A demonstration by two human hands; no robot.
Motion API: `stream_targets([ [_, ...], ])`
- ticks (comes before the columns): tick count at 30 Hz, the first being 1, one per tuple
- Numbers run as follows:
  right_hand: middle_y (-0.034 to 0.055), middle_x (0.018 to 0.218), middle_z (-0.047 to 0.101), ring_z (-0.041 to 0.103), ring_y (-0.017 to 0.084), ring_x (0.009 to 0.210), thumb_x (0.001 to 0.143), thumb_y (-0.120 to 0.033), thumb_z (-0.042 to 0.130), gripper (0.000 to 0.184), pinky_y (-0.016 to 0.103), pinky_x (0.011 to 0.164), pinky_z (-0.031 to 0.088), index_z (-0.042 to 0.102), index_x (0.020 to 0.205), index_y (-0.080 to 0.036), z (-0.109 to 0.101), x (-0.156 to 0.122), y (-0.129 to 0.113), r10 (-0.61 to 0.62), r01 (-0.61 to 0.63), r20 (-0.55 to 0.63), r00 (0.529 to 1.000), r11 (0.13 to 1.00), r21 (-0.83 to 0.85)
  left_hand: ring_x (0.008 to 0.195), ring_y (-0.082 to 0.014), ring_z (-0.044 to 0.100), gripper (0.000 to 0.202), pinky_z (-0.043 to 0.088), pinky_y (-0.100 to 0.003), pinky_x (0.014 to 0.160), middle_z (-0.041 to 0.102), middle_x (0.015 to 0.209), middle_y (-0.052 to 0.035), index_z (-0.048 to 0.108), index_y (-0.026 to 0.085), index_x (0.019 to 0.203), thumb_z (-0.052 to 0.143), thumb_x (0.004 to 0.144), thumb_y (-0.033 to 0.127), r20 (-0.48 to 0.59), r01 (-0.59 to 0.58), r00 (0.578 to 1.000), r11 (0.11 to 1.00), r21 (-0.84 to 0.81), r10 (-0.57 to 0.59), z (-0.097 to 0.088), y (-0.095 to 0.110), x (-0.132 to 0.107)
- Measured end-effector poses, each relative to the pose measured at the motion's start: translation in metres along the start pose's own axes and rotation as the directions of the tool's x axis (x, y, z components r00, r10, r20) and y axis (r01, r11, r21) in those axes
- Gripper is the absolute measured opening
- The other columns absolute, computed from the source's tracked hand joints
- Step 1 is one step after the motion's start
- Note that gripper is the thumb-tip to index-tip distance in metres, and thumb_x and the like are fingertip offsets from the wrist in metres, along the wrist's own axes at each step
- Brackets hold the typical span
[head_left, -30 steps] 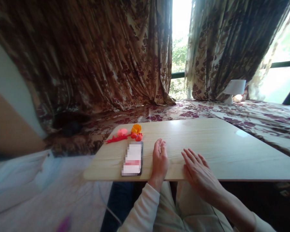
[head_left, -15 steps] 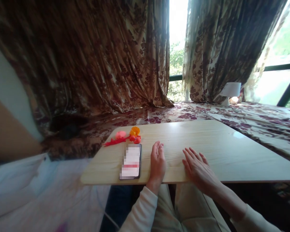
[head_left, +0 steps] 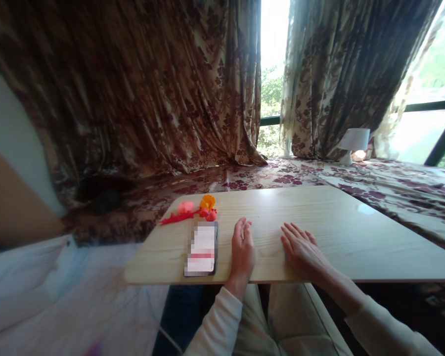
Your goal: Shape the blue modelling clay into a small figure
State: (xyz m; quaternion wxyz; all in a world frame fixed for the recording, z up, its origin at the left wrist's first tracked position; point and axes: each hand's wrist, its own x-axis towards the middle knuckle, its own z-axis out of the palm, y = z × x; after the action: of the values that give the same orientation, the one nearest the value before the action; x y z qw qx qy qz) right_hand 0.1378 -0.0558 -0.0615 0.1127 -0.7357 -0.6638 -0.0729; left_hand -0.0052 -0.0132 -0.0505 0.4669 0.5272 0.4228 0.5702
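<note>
My left hand (head_left: 243,249) rests on its edge on the pale wooden table (head_left: 341,232), fingers stretched forward, holding nothing. To its left lies a phone (head_left: 202,249), its lit screen partly blurred. My right hand (head_left: 300,247) lies palm down on the tabletop, fingers extended and empty. Beyond the phone, near the table's far left corner, are a red spiky strip (head_left: 176,218), a pink piece (head_left: 186,207) and an orange flower-like piece (head_left: 207,202) with a coral-red piece (head_left: 208,214) just below it.
A floral-covered surface (head_left: 241,179) runs behind the table. On it, at the right, stands a small white lamp (head_left: 354,141). Patterned curtains (head_left: 178,89) hang beside the windows. White bedding (head_left: 70,296) lies at the lower left.
My right hand has flattened slightly, with the forearm shifted a little. The left hand, the phone and the coloured pieces stay in place on the table.
</note>
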Motion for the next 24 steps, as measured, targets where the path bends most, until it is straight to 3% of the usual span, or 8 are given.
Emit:
stream_targets([
  [3, 0.0098, 0.142, 0.039, 0.029, 0.023, 0.134, 0.090, -0.019, 0.029, 0.047, 0.045, 0.108, 0.026, 0.045, 0.133, -0.010, 0.001, -0.028, -0.007, -0.136, 0.135, -0.066, 0.989, 0.991, -0.010, 0.114, -0.0181, 0.056, 0.033, 0.040, -0.030, 0.099, 0.059, 0.123, -0.0134, 0.051, 0.015, 0.117, 0.042, 0.090, 0.031, -0.005, 0.001, 1.000, 1.000, -0.020, -0.001, 0.000, 0.001, -0.001],
  [5, 0.0085, 0.144, 0.036, 0.026, 0.024, 0.135, 0.088, -0.016, 0.030, 0.048, 0.044, 0.108, 0.026, 0.045, 0.133, -0.011, 0.001, -0.030, -0.020, -0.186, 0.185, -0.084, 0.979, 0.983, -0.014, 0.115, -0.0180, 0.055, 0.033, 0.040, -0.030, 0.099, 0.059, 0.123, -0.0134, 0.051, 0.015, 0.118, 0.042, 0.090, 0.031, -0.008, -0.001, 1.000, 1.000, -0.016, 0.001, 0.000, 0.001, -0.001],
  [9, 0.0111, 0.142, 0.039, 0.027, 0.027, 0.134, 0.092, -0.026, 0.033, 0.046, 0.047, 0.107, 0.026, 0.045, 0.133, -0.009, -0.002, 0.003, -0.031, -0.077, 0.078, -0.046, 0.996, 0.997, 0.024, 0.114, -0.0189, 0.056, 0.034, 0.040, -0.031, 0.099, 0.060, 0.121, -0.0141, 0.051, 0.014, 0.117, 0.042, 0.090, 0.032, -0.003, -0.004, 1.000, 1.000, 0.018, 0.004, -0.002, -0.001, 0.000],
  [13, 0.0120, 0.141, 0.041, 0.029, 0.029, 0.133, 0.091, -0.038, 0.038, 0.050, 0.050, 0.106, 0.027, 0.047, 0.132, -0.011, -0.003, 0.025, -0.011, 0.046, -0.048, 0.029, 0.999, 0.995, 0.091, 0.114, -0.0196, 0.056, 0.036, 0.040, -0.032, 0.099, 0.061, 0.119, -0.0149, 0.050, 0.013, 0.118, 0.041, 0.090, 0.033, 0.006, -0.008, 1.000, 1.000, 0.016, 0.008, -0.002, 0.000, 0.000],
  [18, 0.0062, 0.143, 0.039, 0.026, 0.024, 0.135, 0.093, -0.030, 0.027, 0.047, 0.048, 0.107, 0.025, 0.043, 0.135, -0.016, -0.003, -0.017, 0.006, -0.043, 0.043, 0.010, 0.999, 0.998, 0.042, 0.114, -0.0191, 0.056, 0.035, 0.040, -0.031, 0.100, 0.059, 0.122, -0.0157, 0.050, 0.013, 0.118, 0.041, 0.090, 0.032, 0.017, -0.005, 1.000, 1.000, 0.014, 0.005, -0.001, 0.002, -0.001],
  [21, 0.0043, 0.145, 0.036, 0.024, 0.023, 0.136, 0.090, -0.020, 0.028, 0.048, 0.048, 0.108, 0.024, 0.043, 0.135, -0.016, -0.006, -0.035, -0.011, -0.153, 0.153, -0.003, 0.988, 0.988, 0.023, 0.115, -0.0192, 0.055, 0.035, 0.039, -0.033, 0.101, 0.058, 0.123, -0.0150, 0.050, 0.015, 0.118, 0.041, 0.090, 0.032, 0.012, 0.000, 1.000, 1.000, -0.005, 0.001, -0.001, 0.001, -0.001],
  [24, 0.0054, 0.144, 0.037, 0.023, 0.026, 0.136, 0.088, -0.017, 0.031, 0.046, 0.049, 0.108, 0.023, 0.050, 0.130, -0.016, -0.008, -0.022, -0.033, -0.183, 0.184, -0.030, 0.983, 0.982, 0.034, 0.115, -0.0203, 0.054, 0.035, 0.039, -0.034, 0.101, 0.059, 0.122, -0.0153, 0.050, 0.014, 0.118, 0.041, 0.090, 0.033, 0.011, -0.002, 1.000, 1.000, 0.018, 0.002, -0.001, 0.000, -0.001],
])
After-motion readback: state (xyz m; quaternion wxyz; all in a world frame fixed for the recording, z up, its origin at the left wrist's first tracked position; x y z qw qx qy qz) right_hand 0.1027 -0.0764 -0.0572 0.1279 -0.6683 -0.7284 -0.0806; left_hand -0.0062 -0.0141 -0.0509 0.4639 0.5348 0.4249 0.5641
